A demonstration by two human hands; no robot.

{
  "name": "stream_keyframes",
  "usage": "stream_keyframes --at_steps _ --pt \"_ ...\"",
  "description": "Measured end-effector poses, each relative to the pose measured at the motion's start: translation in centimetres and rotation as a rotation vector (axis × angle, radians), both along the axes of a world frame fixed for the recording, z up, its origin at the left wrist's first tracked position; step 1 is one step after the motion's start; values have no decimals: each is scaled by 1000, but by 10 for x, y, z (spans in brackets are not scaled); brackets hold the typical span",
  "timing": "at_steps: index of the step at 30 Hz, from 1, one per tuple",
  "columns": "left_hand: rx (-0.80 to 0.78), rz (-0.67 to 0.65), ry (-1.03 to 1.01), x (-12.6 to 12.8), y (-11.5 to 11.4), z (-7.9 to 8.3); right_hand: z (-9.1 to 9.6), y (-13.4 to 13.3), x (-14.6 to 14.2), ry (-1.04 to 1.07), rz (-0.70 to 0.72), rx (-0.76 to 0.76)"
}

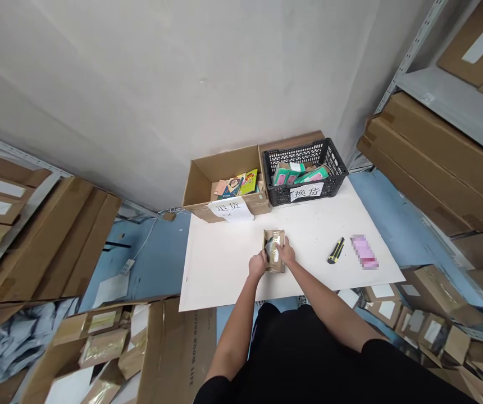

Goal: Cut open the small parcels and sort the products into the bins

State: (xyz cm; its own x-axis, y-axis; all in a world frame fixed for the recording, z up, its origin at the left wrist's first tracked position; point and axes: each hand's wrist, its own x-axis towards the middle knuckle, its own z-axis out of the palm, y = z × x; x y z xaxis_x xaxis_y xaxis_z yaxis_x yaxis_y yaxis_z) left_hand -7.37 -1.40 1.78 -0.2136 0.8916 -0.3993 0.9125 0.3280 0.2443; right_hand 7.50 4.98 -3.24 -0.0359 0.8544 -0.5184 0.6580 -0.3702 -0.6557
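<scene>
A small cardboard box (281, 237) with shiny tape on it is between my two hands, over the near middle of the white table (220, 258). At its left part an opening shows something dark inside, too small to name. My left hand (257, 265) is closed on the box's left side, fingers partly hidden. On the right edge, my right hand (287, 252) grips the box. A yellow-and-black utility knife (336, 251) lies on the table to the right. Beyond it is a pink, blurred-out flat object (364, 252).
At the table's back stand a large open carton (199, 185) with books and a black plastic crate (279, 196) with green-and-pink boxes. A big carton (169, 348) of parcels sits at lower left. Small boxes (431, 331) crowd the lower right. Shelves (456, 101) flank both sides.
</scene>
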Motion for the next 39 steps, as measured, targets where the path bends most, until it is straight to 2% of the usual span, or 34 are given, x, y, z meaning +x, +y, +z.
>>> stream_keyframes --at_steps 3,6,10,13,16,18,20,22,24,27,30,33,36,39 --pt "64 -1 -96 -13 -4 -5 -2 -13 -15 -4 -8 2" --pt "112 -4 -176 -22 -6 -12 -4 -17 -20 42 -90 -19" --pt "163 41 -250 -43 -5 -19 -4 -15 -7 333 -221 -16" --pt "194 84 -320 -72 -4 -20 -5 -20 2 566 -300 -100" --pt "279 70 -317 -99 -5 -18 -9 -32 5 632 -361 -143" --pt "339 -80 -250 -106 -4 -14 -14 -40 3 544 -395 -125" --pt "342 -349 -197 -103 -1 -10 -19 -46 -1 378 -445 -79" --pt "277 -590 -177 -93 0 -5 -21 -49 -5 196 -478 5" --pt "219 -707 -179 -86 -3 0 -21 -50 -8 29 -465 102" --pt "215 -773 -230 -88 -15 5 -15 -48 -10 -178 -329 338" --pt "235 -812 -312 -103 -30 3 -9 -44 -15 -282 -10 549" --pt "234 -762 -357 -117 -38 -4 -5 -40 -23 -276 317 602" --pt "234 -738 -364 -120 -41 -15 2 -37 -27 -286 547 619" --pt "220 -727 -376 -114 -44 -24 13 -40 -26 -350 746 546"
